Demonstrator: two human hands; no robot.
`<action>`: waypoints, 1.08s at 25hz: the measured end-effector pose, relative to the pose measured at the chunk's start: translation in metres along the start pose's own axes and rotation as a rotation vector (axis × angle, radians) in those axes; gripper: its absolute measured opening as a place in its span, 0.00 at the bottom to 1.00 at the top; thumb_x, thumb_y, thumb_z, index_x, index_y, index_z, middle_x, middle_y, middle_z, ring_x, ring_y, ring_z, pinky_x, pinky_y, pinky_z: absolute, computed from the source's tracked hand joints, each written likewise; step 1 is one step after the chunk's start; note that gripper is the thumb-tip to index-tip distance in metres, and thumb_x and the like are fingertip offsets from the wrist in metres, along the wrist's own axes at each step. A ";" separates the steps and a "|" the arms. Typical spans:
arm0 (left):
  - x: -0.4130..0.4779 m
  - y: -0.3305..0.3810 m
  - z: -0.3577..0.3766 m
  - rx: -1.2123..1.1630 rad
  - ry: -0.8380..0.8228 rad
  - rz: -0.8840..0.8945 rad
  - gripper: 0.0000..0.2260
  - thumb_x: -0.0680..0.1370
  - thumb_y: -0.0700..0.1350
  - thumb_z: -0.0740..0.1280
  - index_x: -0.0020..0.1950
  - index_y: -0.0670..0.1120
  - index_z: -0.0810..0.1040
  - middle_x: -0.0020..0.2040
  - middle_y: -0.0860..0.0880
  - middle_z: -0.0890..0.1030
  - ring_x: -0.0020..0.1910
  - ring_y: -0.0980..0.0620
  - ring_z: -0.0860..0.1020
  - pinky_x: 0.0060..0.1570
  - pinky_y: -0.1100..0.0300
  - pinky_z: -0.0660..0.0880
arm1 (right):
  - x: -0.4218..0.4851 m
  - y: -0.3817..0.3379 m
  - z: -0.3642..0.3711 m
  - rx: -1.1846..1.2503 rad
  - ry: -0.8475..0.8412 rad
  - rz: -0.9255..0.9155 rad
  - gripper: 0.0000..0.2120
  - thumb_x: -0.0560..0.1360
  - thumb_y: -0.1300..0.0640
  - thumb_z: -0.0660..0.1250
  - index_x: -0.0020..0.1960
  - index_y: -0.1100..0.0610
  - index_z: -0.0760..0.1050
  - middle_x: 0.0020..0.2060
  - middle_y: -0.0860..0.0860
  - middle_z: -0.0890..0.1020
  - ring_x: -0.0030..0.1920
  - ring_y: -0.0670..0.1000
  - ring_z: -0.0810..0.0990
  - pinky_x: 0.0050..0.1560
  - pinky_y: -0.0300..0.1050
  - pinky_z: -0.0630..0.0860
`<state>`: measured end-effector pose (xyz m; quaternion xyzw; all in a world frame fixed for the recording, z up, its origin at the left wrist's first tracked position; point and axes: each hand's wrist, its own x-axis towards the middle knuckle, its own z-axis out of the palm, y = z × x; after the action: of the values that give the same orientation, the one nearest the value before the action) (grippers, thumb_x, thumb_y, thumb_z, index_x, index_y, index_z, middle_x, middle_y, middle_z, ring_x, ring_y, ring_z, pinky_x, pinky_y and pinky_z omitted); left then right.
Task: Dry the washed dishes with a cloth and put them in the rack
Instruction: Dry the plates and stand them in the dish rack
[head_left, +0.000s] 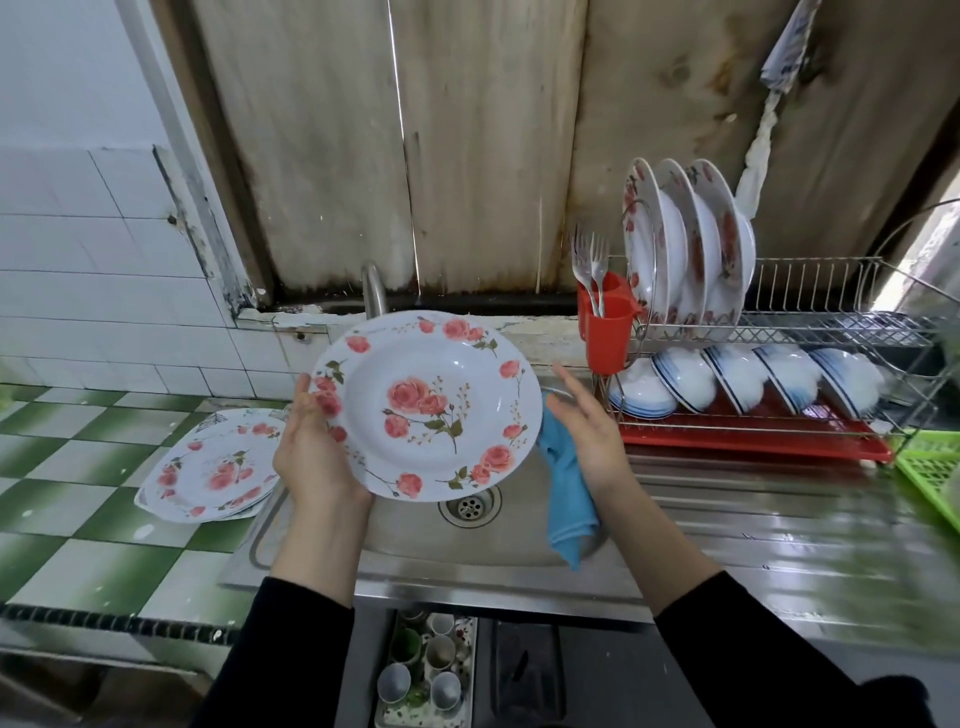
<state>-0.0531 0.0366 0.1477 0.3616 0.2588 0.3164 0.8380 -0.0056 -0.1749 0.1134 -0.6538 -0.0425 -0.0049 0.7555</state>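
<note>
Above the sink (470, 545), a rose-patterned plate (431, 405) is held up with its face tilted toward the camera. The left hand (311, 452) grips its left rim, thumb on the decorated face and fingers out of sight behind. The right hand (587, 426) hovers just beside the plate's right edge without touching it, over the sink's right side, with its fingers stretched out almost straight. A blue cloth (569, 499) hangs from under its palm down into the basin; what pins the cloth there is hidden. To the left of the sink, on the green-checked worktop (78, 467), lies a stack of matching plates (213, 467). To the right of the sink stands the wire rack (810, 291), with three plates upright on top and bowls (737, 384) tipped below. The plate looks rigid, fairly light, glossy, and probably slick if wet. It could chip or break if it slipped onto the steel. The broad flat rim is the sensible place to hold it, thumb above and fingers beneath, while the soft, limp cloth is bunched in the palm to wipe the well and the back.
</note>
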 end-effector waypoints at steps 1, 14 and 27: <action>-0.001 -0.005 -0.001 0.016 -0.006 -0.045 0.11 0.82 0.43 0.61 0.62 0.53 0.79 0.50 0.54 0.83 0.52 0.53 0.82 0.55 0.51 0.79 | -0.004 0.001 0.002 -0.013 -0.053 -0.029 0.25 0.77 0.62 0.67 0.70 0.45 0.68 0.55 0.47 0.81 0.53 0.41 0.81 0.54 0.40 0.79; -0.010 -0.055 0.004 0.522 -0.284 -0.029 0.16 0.81 0.42 0.63 0.69 0.47 0.74 0.60 0.48 0.80 0.58 0.48 0.79 0.58 0.50 0.77 | -0.028 -0.011 -0.030 -0.208 0.085 -0.289 0.31 0.67 0.64 0.65 0.69 0.50 0.69 0.65 0.44 0.74 0.65 0.42 0.72 0.60 0.41 0.77; -0.078 -0.067 0.158 1.302 -1.061 1.140 0.22 0.80 0.52 0.61 0.74 0.51 0.67 0.75 0.51 0.65 0.75 0.47 0.59 0.69 0.50 0.57 | -0.078 -0.075 -0.091 -0.779 0.458 -0.559 0.38 0.68 0.68 0.69 0.66 0.32 0.67 0.58 0.38 0.78 0.59 0.45 0.76 0.58 0.42 0.75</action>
<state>0.0226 -0.1255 0.2082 0.9113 -0.2357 0.2652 0.2090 -0.0824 -0.2795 0.1695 -0.8319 -0.0440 -0.3641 0.4166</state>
